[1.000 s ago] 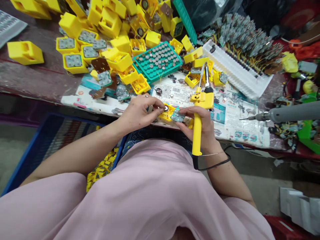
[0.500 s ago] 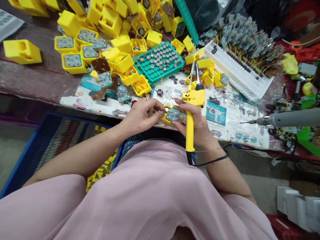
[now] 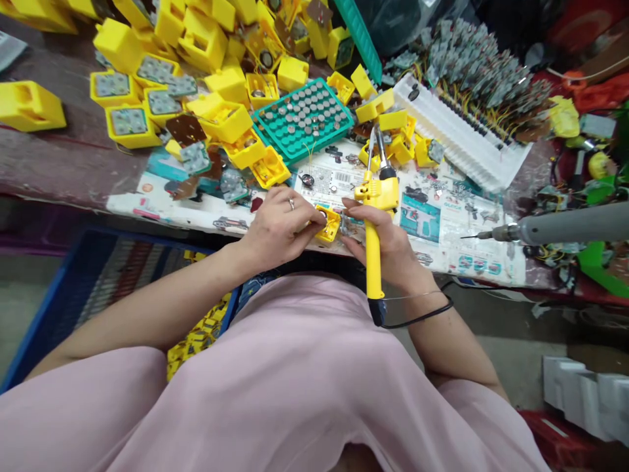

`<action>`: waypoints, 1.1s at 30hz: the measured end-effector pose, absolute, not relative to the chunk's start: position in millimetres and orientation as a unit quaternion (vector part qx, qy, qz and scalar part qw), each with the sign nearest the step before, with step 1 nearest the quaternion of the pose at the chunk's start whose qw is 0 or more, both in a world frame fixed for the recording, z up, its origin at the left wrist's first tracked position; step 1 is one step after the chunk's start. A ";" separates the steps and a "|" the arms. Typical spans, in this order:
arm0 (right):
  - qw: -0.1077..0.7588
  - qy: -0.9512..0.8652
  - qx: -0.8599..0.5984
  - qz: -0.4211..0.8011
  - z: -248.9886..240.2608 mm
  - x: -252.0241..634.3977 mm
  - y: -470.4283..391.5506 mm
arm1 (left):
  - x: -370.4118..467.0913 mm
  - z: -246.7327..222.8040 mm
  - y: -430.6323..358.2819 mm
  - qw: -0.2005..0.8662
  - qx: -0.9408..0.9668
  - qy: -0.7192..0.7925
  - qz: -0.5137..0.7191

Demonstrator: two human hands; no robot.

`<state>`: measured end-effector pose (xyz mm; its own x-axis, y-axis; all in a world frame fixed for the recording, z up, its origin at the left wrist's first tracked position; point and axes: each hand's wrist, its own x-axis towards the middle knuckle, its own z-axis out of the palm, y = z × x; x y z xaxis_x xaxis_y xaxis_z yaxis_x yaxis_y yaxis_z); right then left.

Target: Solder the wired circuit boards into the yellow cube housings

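Note:
My left hand [image 3: 282, 226], a ring on one finger, is closed with thumb and fingertips pinched at the left edge of a small open yellow plastic housing [image 3: 329, 226]. Its hollow inside faces up, near the table's front edge. A yellow soldering iron [image 3: 373, 252] lies in my right hand [image 3: 390, 246], its metal tip and thin feed tube pointing away from me. That hand's thumb and fingertips also hold a grey board [image 3: 345, 223] tilted at the housing's right side. Just beyond are a round black speaker-like part [image 3: 307, 180] and a button cell [image 3: 333, 188].
A green tray [image 3: 339, 141] of button cells stands behind my hands. Yellow housings [image 3: 204, 42] are heaped at back left. A white foam rack [image 3: 457, 137] with wired boards is at back right. An electric screwdriver [image 3: 565, 226] juts in from the right. A blue crate [image 3: 63, 282] sits below left.
The grey board, which lay flat by the housing, now stands tilted to its right in my right fingertips, and the housing's inside shows. My left hand has turned more palm-down.

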<state>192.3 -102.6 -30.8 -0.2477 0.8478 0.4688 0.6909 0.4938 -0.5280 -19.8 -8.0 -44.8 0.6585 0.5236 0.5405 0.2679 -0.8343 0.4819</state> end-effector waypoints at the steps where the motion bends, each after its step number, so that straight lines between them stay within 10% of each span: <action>1: 0.365 -0.784 -0.490 0.106 -31.1 192.8 -102.2 | -20.3 -45.9 -8.0 0.171 0.897 0.210 0.349; 17: 0.276 -0.842 -0.440 0.145 -8.4 182.5 -76.6 | -27.2 -57.7 -10.5 0.053 0.885 0.127 0.445; 33: 0.372 -0.751 -0.544 0.038 -33.0 166.1 -98.1 | -29.1 -58.1 -15.8 0.044 0.885 0.148 0.440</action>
